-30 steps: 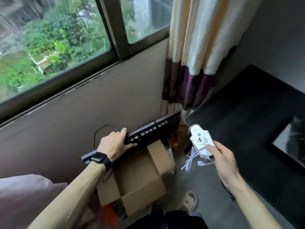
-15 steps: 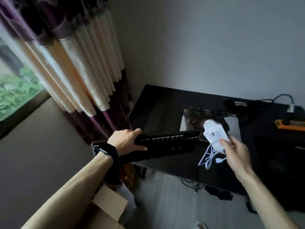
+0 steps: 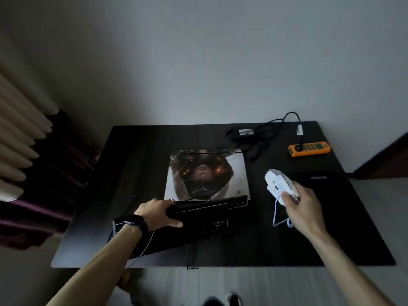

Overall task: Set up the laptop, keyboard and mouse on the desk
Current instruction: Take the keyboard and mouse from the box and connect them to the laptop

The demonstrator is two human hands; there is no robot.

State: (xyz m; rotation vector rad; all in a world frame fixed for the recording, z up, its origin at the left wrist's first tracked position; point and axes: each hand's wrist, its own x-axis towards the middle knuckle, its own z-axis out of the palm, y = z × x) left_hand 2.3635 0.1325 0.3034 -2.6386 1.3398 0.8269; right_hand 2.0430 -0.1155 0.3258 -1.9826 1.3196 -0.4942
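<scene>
Prob. the laptop (image 3: pixel 207 173) lies shut on tabletop (image 3: pixel 132 162); left hand (image 3: pixel 154 214) grips keyboard (image 3: pixel 209 215) & right hand (image 3: pixel 302 208) holds mouse (image 3: pixel 277 184), neither set down yet.

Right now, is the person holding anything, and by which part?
Yes. The left hand grips the black keyboard near its left end; the right hand holds the white mouse by its near end.

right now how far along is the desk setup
Done: the laptop lies closed on the desk. In hand: the left hand grips the keyboard, the right hand holds the mouse. Left: set both down, open the laptop.
</scene>
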